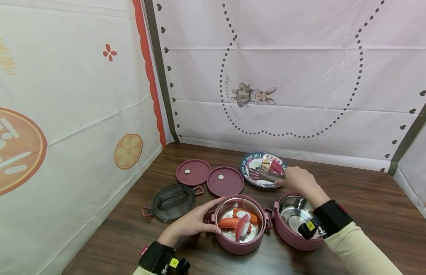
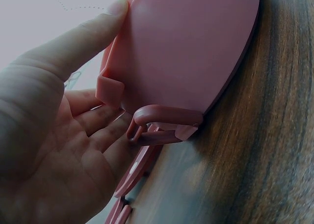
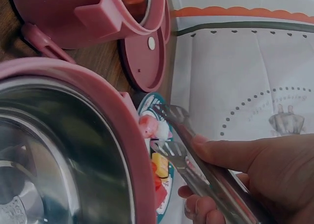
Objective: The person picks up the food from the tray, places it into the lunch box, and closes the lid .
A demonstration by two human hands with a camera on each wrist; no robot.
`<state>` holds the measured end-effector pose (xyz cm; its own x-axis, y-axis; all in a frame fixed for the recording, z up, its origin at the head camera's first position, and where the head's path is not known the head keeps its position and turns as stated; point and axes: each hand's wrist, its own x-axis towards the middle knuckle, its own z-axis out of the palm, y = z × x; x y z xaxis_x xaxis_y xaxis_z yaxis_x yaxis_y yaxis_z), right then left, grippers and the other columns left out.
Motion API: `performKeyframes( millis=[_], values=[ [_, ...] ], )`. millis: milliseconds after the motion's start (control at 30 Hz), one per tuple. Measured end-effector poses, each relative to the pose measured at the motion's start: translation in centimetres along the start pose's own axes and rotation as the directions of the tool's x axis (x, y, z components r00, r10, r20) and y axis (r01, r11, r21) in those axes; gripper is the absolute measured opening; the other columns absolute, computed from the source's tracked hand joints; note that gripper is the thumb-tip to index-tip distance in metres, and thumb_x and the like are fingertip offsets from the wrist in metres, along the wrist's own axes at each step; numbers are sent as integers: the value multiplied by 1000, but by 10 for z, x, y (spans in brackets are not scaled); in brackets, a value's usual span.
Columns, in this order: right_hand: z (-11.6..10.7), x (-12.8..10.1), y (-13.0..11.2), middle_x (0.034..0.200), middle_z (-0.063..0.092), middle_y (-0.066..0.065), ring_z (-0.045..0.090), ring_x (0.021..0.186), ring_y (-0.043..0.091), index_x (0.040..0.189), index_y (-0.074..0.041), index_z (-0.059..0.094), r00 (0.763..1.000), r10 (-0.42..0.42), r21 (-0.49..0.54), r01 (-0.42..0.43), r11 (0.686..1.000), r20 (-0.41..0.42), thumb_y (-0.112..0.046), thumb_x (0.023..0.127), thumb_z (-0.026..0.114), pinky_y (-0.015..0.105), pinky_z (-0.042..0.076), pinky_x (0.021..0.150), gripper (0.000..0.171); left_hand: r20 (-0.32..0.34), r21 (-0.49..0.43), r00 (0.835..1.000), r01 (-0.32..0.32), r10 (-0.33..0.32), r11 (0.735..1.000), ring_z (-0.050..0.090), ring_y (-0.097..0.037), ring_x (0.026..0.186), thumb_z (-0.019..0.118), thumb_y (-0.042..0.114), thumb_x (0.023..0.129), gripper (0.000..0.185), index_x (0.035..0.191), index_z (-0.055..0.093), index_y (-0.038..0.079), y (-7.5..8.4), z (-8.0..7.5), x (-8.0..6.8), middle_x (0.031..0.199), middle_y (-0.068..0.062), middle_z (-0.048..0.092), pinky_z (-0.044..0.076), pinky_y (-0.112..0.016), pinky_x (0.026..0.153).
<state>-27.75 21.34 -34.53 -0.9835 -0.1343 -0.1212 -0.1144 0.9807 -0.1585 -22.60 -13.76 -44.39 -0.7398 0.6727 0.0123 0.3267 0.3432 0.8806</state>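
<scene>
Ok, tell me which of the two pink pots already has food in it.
The left pot, steadied by the left hand: it holds sushi pieces. The right pot shows only bare steel.

bright, even head view — wrist views dim, close-up, slightly blurred.

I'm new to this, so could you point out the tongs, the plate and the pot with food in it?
tongs (image 3: 179,150), right wrist view, on a metal tip.
plate (image 1: 246,164), head view, on its left rim.
pot with food (image 1: 238,246), head view, on its pink front wall.
</scene>
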Motion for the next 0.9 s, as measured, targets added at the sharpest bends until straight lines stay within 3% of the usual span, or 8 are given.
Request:
performKeyframes(
  millis=[233,633,900],
  values=[
    [4,3,-6,76,66,8,58,68,20,69,-10,65,999,22,-20,-22,1000,25,-46,91,69,36,43,59,42,3,-8,1000,3,-3,1000,40,-23,146,76,20,89,84,158,27,25,1,1,0,161,-3,35,38,-33,114],
    [2,1,-12,101,71,18,61,77,24,99,-1,72,998,69,-25,-69,997,8,-40,89,73,39,50,62,40,-7,13,1000,-13,14,1000,41,-25,145,76,20,89,84,158,28,23,0,-1,0,161,-3,36,37,-30,113],
    [4,-7,-6,85,69,11,61,69,22,79,-9,68,999,17,-30,-18,999,-29,-39,90,71,38,46,57,33,31,-66,999,-25,27,998,38,-29,147,75,19,90,86,159,24,19,1,-1,1,161,-9,35,39,-20,108]
  ],
)
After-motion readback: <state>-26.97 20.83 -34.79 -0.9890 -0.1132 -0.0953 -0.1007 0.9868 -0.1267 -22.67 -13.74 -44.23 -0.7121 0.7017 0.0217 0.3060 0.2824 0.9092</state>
